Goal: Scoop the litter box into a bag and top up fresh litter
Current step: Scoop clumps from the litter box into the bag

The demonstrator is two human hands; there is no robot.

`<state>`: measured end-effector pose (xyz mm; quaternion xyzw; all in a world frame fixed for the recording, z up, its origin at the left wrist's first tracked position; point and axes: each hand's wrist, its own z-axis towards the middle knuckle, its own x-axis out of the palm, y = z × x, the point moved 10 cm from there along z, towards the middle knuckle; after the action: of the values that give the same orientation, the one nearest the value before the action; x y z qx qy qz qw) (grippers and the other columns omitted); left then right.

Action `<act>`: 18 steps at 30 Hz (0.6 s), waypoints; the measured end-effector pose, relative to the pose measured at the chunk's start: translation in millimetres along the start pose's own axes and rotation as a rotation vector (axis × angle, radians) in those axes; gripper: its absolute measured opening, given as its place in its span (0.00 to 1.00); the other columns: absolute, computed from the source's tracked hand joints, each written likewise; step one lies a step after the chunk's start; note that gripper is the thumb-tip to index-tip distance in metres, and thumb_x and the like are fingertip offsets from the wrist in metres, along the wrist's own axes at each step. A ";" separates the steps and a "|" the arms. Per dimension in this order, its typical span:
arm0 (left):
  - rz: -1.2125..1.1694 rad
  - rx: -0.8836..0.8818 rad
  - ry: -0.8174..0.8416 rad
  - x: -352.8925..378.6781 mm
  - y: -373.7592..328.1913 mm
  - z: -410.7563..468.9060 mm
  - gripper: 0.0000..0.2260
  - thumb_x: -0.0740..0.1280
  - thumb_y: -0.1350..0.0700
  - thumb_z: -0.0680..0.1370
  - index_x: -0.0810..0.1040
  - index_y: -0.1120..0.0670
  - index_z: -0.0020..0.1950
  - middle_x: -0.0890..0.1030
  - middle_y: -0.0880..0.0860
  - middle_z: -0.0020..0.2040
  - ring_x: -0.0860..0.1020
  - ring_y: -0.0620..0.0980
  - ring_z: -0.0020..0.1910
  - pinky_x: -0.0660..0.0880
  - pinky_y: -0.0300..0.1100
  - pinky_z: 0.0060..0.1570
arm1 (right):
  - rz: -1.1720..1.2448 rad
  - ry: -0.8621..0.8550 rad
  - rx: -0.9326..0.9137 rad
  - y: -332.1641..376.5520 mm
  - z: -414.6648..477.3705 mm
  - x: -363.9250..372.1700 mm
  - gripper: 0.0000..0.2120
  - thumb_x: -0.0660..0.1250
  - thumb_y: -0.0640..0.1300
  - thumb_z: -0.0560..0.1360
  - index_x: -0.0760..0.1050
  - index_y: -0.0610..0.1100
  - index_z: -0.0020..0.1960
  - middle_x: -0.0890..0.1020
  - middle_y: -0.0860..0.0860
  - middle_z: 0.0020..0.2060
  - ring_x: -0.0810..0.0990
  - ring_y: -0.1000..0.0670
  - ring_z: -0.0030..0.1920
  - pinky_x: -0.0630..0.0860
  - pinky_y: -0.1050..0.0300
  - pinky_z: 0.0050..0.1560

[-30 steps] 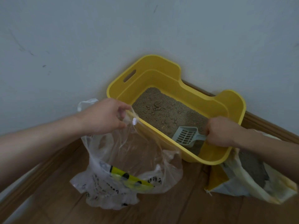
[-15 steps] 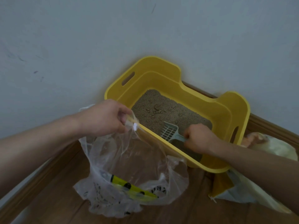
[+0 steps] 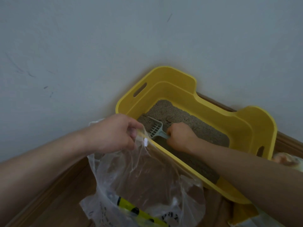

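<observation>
Our right hand [image 3: 181, 137] grips the slotted scoop [image 3: 156, 129], dug into the litter at the left end of the yellow litter box [image 3: 213, 107] on the floor. Our left hand [image 3: 114, 133] pinches the clear bag [image 3: 139, 181] open beside the near rim. We should sift gently, then tip over the bag

Probably home: litter box [image 3: 255, 122], wood floor [image 3: 62, 200]
</observation>
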<state>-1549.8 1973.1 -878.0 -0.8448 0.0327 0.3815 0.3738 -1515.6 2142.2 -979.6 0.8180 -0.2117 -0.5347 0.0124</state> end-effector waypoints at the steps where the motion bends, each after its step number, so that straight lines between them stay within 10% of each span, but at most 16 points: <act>1: -0.008 0.003 0.005 -0.4 1.1 -0.1 0.20 0.73 0.63 0.68 0.81 0.51 0.58 0.84 0.52 0.43 0.84 0.53 0.40 0.80 0.56 0.46 | -0.005 0.001 -0.005 4.1 4.9 0.7 0.04 0.65 0.39 0.73 0.79 0.43 0.43 0.76 0.48 0.33 0.75 0.49 0.32 0.71 0.58 0.31; 18: 0.008 -0.014 -0.020 -4.8 6.7 -6.4 0.28 0.73 0.63 0.68 0.77 0.49 0.67 0.84 0.50 0.43 0.84 0.50 0.40 0.81 0.56 0.47 | -0.112 -0.018 -0.007 -13.5 -2.1 2.0 0.02 0.65 0.39 0.74 0.75 0.44 0.42 0.77 0.48 0.35 0.76 0.50 0.34 0.72 0.57 0.33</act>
<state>-1551.6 1963.0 -876.2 -0.8434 0.0295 0.3916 0.3667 -1508.6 2153.4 -983.8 0.8237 -0.1636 -0.5426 -0.0167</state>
